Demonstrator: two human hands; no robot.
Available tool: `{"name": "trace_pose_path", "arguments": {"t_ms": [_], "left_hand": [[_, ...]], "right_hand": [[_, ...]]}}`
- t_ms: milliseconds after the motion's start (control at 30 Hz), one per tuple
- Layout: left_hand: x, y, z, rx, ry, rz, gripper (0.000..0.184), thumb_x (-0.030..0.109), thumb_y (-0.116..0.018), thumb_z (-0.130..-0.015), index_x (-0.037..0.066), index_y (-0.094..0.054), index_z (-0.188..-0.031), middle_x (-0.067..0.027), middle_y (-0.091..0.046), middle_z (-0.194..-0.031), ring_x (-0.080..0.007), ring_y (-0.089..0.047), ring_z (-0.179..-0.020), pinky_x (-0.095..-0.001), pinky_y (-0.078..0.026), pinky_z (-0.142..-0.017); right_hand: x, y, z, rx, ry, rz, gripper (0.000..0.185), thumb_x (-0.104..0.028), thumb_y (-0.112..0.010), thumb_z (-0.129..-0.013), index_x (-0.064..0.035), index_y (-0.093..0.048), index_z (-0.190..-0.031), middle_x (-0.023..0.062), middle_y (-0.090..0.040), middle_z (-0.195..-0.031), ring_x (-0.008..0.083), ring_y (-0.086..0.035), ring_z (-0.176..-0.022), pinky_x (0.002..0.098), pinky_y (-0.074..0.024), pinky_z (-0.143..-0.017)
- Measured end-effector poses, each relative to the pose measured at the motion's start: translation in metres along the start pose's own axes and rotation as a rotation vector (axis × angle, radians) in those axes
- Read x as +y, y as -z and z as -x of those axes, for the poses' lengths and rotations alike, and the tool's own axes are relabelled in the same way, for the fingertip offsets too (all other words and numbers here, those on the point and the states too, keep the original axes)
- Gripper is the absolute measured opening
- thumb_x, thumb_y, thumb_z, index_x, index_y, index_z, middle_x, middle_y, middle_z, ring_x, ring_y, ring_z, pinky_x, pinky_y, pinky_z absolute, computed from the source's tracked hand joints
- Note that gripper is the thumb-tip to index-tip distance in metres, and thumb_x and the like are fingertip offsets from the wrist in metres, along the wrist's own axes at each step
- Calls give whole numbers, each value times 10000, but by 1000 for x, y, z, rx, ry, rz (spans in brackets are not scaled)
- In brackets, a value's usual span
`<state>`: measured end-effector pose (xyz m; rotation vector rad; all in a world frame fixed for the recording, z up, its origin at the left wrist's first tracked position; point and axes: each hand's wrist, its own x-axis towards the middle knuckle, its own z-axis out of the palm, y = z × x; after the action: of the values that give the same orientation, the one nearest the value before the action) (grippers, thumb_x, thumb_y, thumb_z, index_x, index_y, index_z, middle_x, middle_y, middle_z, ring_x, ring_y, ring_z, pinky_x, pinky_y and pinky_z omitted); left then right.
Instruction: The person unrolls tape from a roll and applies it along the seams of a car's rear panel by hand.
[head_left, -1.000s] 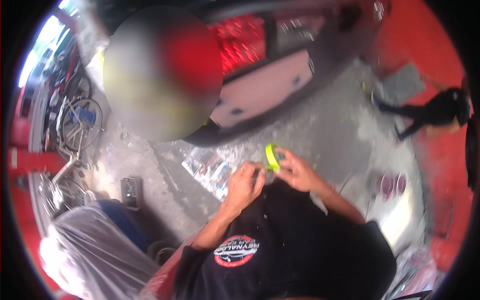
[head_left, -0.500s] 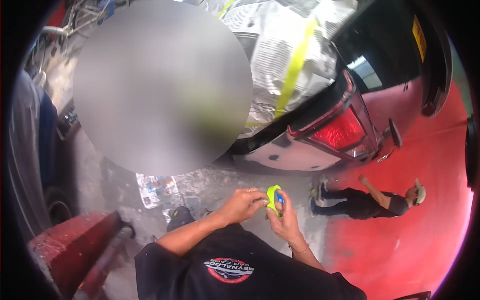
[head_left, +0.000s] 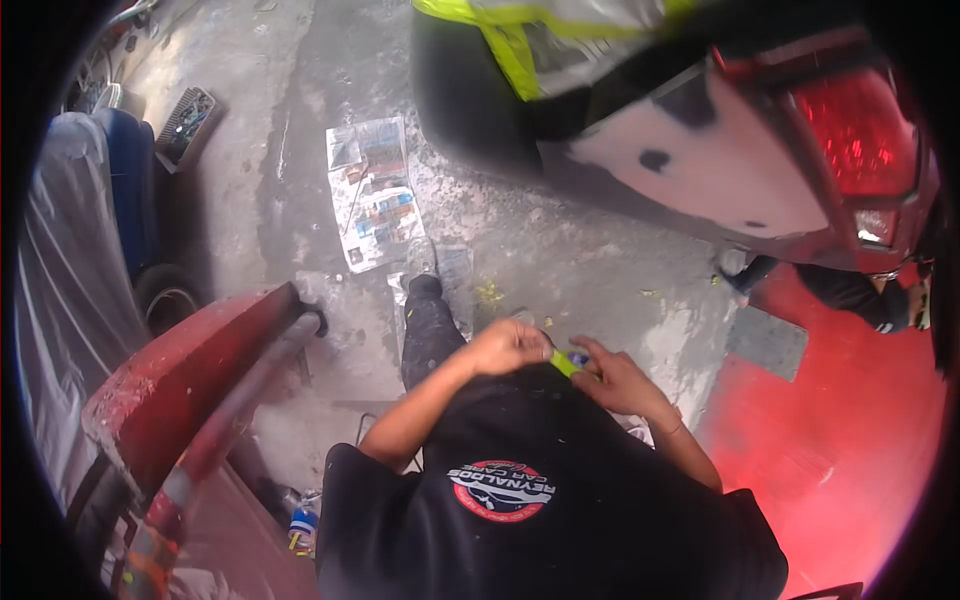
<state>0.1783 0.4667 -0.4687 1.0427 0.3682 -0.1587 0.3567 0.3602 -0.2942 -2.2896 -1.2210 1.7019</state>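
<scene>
In front of my dark shirt, my left hand (head_left: 513, 346) is closed in a pinch on the end of a strip of yellow-green masking tape (head_left: 563, 362). My right hand (head_left: 625, 384) holds the roll side of the tape, thumb and fingers around it; a bit of blue shows at its core. Beyond my hands, at upper right, is a car's rear corner with a pale sanded patch (head_left: 690, 165) bearing dark spots and a red tail light (head_left: 858, 135). Covering sheets (head_left: 595, 62) edged with the same yellow-green tape lie over the car at the top.
Newspaper sheets (head_left: 375, 195) lie on the concrete floor near my foot. A red concrete block (head_left: 190, 375) with a pipe stands at left, beside a plastic-covered vehicle (head_left: 75, 230). Another person's dark-clothed legs (head_left: 840, 293) show at right, below the bumper.
My view has tilted down and closer to the bumper, showing more floor. Both hands still hold the tape; the right fingers are more spread. The other person is now mostly hidden behind the car.
</scene>
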Motion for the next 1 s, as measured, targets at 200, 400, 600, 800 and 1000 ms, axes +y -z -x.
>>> {"name": "trace_pose_path", "arguments": {"t_ms": [200,400,600,800,1000], "left_hand": [[-63,-99,-25,186,121,65,192,222,-714,-971,33,-730,-947,47,-651,-764,-31,-541,-690,-231,-446,-632],[29,-133,-40,439,-138,-349,210,234,-717,-945,36,-741,-1011,-46,-709,-821,-111,-626,-687,-276,-488,-640],[92,-126,-30,625,-455,-686,156,156,-738,-897,21,-754,-974,-141,-733,-898,-256,-714,-816,-336,-545,-752],[146,-87,-59,630,-546,-704,113,105,-782,-856,32,-773,-941,-117,-752,-895,-240,-728,-830,-339,-555,-750],[159,-73,-119,524,-630,-908,111,105,-814,-817,45,-792,-907,-117,-753,-856,-241,-728,-786,-338,-577,-706]], "right_hand": [[119,-32,34,18,115,-128,500,-214,-666,-908,-64,-529,-1365,218,-713,-907,413,-687,-817,450,-530,-747],[140,0,69,53,233,-403,569,-187,-685,-914,-43,-488,-1428,116,-730,-855,207,-713,-745,350,-537,-706],[128,71,67,61,454,-359,612,-200,-686,-920,-40,-451,-1461,108,-752,-897,170,-709,-755,319,-537,-756],[115,110,48,149,643,-238,581,-240,-669,-934,-83,-467,-1456,111,-757,-926,211,-714,-803,346,-524,-781],[190,134,-9,-149,728,-766,547,-78,-632,-977,1,-430,-1479,135,-718,-992,167,-678,-835,314,-538,-771]]}}
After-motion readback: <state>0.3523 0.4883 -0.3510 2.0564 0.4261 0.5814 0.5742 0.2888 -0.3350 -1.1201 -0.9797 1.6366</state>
